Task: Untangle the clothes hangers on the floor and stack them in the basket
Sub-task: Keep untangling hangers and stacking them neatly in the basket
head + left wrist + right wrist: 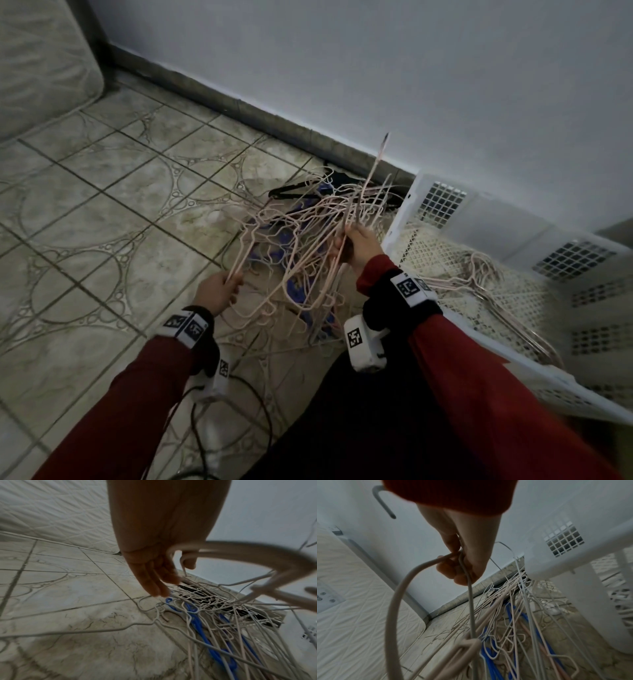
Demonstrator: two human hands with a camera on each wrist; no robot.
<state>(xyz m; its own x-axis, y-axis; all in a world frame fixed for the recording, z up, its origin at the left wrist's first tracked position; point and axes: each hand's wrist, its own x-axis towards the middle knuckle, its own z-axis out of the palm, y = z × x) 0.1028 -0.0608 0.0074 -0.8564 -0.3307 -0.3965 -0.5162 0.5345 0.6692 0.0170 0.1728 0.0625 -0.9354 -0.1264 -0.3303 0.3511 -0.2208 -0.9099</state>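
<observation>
A tangle of pale pink hangers (301,246), mixed with blue hangers (197,626) and a black hanger (291,192), lies on the tiled floor by the wall. My left hand (219,291) holds the corner of one pink hanger (240,555), which is hooked over the thumb while the fingers (154,585) hang down. Over the pile's right side, my right hand (359,246) grips lifted pink hangers (395,601), fingers curled round the wire. The white lattice basket (513,219) stands to the right with several pink hangers (486,274) inside.
A quilted mattress (41,68) leans at the far left. The wall and dark baseboard (274,116) run behind the pile. Black cables (205,411) trail on the floor below my left wrist. Bare tiles (102,205) spread to the left.
</observation>
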